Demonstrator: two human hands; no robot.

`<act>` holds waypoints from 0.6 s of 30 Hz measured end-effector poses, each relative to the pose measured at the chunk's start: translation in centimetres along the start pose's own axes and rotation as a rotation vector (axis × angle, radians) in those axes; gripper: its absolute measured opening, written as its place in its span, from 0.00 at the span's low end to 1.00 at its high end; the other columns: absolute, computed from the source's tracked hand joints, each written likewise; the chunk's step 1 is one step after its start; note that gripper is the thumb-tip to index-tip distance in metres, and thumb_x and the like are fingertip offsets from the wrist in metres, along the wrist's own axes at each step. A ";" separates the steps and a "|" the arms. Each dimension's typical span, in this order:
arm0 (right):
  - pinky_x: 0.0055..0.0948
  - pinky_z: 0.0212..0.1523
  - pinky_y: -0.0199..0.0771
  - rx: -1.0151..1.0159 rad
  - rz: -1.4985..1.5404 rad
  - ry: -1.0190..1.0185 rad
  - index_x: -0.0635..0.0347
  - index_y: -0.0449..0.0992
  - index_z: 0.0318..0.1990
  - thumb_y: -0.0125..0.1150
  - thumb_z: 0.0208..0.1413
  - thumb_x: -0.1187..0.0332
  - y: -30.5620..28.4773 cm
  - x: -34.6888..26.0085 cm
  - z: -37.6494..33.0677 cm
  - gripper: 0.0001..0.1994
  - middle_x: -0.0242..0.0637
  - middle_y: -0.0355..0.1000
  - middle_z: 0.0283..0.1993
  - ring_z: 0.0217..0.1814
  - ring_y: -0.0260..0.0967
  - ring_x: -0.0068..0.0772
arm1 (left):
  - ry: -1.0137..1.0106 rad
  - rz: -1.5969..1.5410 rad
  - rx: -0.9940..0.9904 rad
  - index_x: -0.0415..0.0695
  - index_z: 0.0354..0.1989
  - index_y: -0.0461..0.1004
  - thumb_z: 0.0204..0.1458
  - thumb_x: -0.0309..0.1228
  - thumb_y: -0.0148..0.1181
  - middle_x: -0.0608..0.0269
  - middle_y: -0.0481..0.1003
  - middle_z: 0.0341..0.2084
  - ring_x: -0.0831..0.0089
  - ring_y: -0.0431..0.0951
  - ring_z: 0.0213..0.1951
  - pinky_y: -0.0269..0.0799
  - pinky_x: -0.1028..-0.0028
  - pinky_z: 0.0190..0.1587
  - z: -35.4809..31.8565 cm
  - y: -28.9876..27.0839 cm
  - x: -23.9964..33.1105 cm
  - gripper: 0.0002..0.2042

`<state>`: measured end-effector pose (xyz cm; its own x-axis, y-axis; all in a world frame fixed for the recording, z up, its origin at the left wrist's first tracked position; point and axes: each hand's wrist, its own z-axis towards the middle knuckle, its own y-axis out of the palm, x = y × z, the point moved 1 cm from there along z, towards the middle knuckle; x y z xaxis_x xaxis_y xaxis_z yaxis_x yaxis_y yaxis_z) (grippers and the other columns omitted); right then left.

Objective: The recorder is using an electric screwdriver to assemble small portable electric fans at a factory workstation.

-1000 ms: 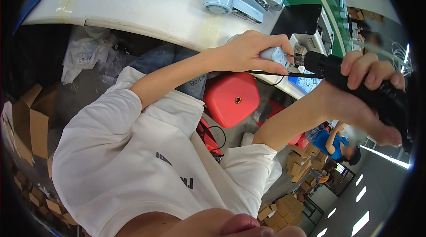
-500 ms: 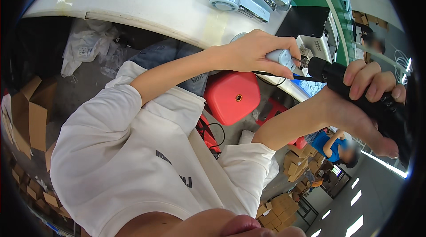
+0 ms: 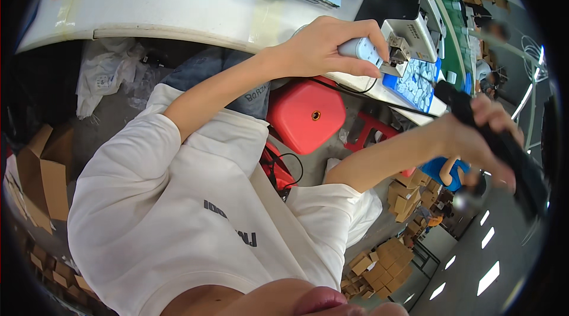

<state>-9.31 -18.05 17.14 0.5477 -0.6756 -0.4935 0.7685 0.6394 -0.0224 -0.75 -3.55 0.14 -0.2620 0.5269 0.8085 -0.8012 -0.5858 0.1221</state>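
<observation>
Your left hand (image 3: 323, 49) is up at full reach, forearm bare and stretched long from the white sleeve, fingers curled closed with the thumb underneath. Your right hand (image 3: 483, 135) is out to the side, elbow bent, wrist cocked, fingers wrapped tight in a fist-like grip.

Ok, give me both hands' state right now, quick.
Left hand: closed around a pale blue part, held at the white table's edge.
Right hand: closed around a black power screwdriver.
</observation>
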 end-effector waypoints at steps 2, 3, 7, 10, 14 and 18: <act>0.26 0.12 0.59 0.095 -0.226 -0.026 0.59 0.59 0.21 0.25 0.43 0.25 0.6 2.8 -0.9 0.40 0.33 0.56 0.13 0.10 0.53 0.27 | -0.006 -0.008 0.000 0.45 0.38 0.71 0.45 0.34 0.63 0.66 0.74 0.33 0.73 0.73 0.31 0.67 0.78 0.35 -0.1 0.2 0.0 0.13; 0.25 0.12 0.60 0.123 -0.206 0.027 0.60 0.59 0.20 0.24 0.45 0.26 0.5 4.2 -1.7 0.39 0.34 0.55 0.13 0.10 0.53 0.27 | -0.003 -0.006 0.008 0.45 0.38 0.71 0.45 0.34 0.63 0.66 0.74 0.33 0.74 0.73 0.31 0.67 0.78 0.35 -0.2 0.2 0.0 0.13; 0.24 0.13 0.62 0.163 -0.236 0.063 0.62 0.58 0.20 0.24 0.47 0.28 0.3 6.8 -3.5 0.39 0.35 0.56 0.13 0.10 0.54 0.27 | 0.039 -0.020 0.032 0.45 0.37 0.71 0.44 0.35 0.64 0.65 0.74 0.32 0.74 0.73 0.31 0.67 0.78 0.35 0.0 0.2 0.0 0.14; 0.24 0.13 0.62 0.169 -0.185 0.125 0.62 0.59 0.21 0.25 0.48 0.29 0.4 7.8 -3.9 0.39 0.36 0.56 0.13 0.11 0.55 0.27 | 0.028 -0.016 0.031 0.45 0.37 0.71 0.44 0.34 0.64 0.65 0.74 0.32 0.74 0.74 0.31 0.67 0.78 0.35 -0.1 0.1 0.0 0.13; 0.24 0.14 0.62 0.195 -0.184 0.146 0.63 0.59 0.21 0.25 0.49 0.29 0.4 8.4 -4.2 0.38 0.35 0.56 0.14 0.11 0.55 0.28 | -0.007 -0.014 0.026 0.45 0.37 0.71 0.44 0.34 0.64 0.66 0.74 0.32 0.74 0.74 0.31 0.67 0.78 0.35 0.1 0.1 0.1 0.14; 0.24 0.13 0.62 0.179 -0.148 0.178 0.62 0.59 0.21 0.26 0.49 0.29 0.2 8.3 -4.1 0.38 0.35 0.56 0.14 0.10 0.55 0.27 | 0.027 -0.004 0.036 0.45 0.37 0.71 0.44 0.34 0.64 0.65 0.74 0.32 0.74 0.74 0.31 0.67 0.78 0.35 0.1 0.0 0.0 0.14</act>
<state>-5.92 -22.01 9.45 0.3704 -0.6717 -0.6416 0.8908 0.4527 0.0403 -0.74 -3.61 0.17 -0.2735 0.5456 0.7921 -0.7826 -0.6051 0.1465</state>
